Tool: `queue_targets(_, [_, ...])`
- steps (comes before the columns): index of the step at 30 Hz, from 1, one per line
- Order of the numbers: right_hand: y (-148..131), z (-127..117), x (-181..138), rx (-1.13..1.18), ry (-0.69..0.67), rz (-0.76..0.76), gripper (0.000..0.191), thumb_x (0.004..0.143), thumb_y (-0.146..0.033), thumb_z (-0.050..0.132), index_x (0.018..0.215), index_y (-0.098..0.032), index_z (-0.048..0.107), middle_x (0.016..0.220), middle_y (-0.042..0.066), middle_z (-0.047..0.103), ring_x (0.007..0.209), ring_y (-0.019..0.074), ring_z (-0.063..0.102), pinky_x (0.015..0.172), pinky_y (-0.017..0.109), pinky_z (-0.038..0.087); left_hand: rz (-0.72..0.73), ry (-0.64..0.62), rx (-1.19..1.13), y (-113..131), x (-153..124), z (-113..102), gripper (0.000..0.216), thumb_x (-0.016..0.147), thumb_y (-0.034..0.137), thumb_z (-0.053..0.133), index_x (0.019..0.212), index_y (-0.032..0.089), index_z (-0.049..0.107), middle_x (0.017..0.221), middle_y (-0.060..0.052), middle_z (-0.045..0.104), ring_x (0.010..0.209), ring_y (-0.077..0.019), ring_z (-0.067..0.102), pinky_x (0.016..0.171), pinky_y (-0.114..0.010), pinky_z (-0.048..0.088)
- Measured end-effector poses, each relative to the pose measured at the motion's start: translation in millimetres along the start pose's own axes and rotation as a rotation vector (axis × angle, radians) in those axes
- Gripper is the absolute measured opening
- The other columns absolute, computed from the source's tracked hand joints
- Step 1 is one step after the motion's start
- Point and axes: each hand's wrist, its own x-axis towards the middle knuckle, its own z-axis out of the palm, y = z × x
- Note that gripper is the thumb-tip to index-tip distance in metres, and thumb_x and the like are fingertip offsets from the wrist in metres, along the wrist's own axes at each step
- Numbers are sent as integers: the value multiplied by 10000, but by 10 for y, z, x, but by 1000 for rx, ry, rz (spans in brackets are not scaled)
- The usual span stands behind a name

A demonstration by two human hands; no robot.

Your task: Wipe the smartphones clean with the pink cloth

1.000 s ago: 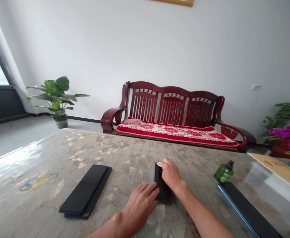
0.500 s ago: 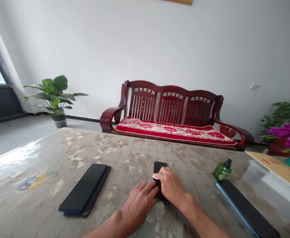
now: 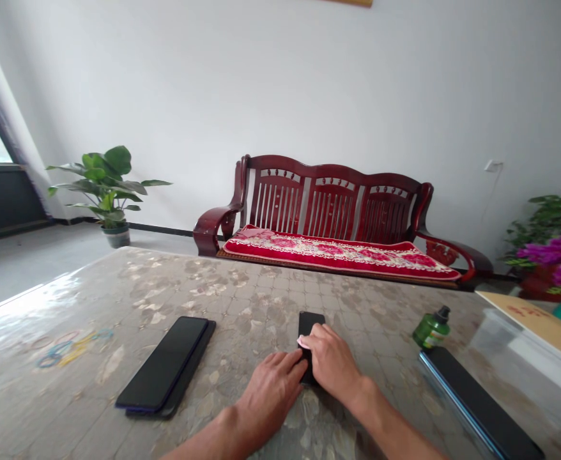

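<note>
A black phone (image 3: 312, 319) lies flat on the patterned tabletop in front of me, partly covered by my hands. My left hand (image 3: 271, 386) rests at its left side, fingers close together with the tips pressed on the phone's edge. Over the screen, my right hand (image 3: 331, 356) is closed on a small whitish-pink cloth (image 3: 302, 342); only a bit of it shows by the thumb and forefinger. Left of my hands are two stacked dark phones (image 3: 165, 364), the upper one slightly offset.
To the right stand a green spray bottle (image 3: 431, 327) and another phone-like stack (image 3: 482, 402) with a blue edge. A clear plastic box (image 3: 515, 358) with a tan board on top sits beyond. Coloured rubber bands (image 3: 69, 348) lie at left. A red wooden bench (image 3: 328, 198) stands behind the table.
Almost nothing differs. The whole view has shifted very slightly; my right hand, with the cloth, stays on the phone and my left hand keeps its place.
</note>
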Motion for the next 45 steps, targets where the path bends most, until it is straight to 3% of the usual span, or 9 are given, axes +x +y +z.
queue_targets(4, [40,-11,-81,21,0,-17,362,949,-117,405,1053,-257,722,964,41,657,944,162,564,832,235,404,-7,3,5,0,1,4,305,924,165,510,1218,229,562,1266,-50,601,1078,-229,579,991,-362,448])
queue_targets(12, [221,45,195,-15,35,145,367,950,-100,403,1118,-229,703,1022,66,677,982,172,583,876,232,421,7,22,25,-31,-19,64,331,927,166,519,1250,231,553,1348,-56,563,1106,-239,580,1001,-375,448])
queue_targets(21, [86,-56,-215,48,15,-20,368,969,-135,390,1007,-258,734,899,38,640,885,161,554,797,234,402,-3,12,10,15,-3,-21,306,921,154,512,1212,231,570,1268,-51,603,1077,-226,585,981,-355,453])
queue_targets(31, [268,55,4,61,94,98,371,936,-116,410,1095,-235,722,989,63,671,969,182,577,868,251,419,2,35,31,-38,-20,58,356,927,174,536,1277,236,545,1353,-45,566,1109,-238,581,996,-371,456])
queue_targets(39, [147,18,-198,19,67,76,344,901,-95,445,934,-242,754,873,54,659,884,180,591,778,258,413,6,27,30,-23,-11,33,345,921,172,552,1262,218,563,1336,-56,583,1116,-246,585,1000,-383,462])
queue_targets(45, [162,167,-277,54,201,30,366,786,0,462,892,-230,727,848,42,624,881,180,564,786,262,413,8,61,26,-43,-12,58,374,907,159,562,1276,227,559,1351,-56,575,1142,-244,580,1012,-385,459])
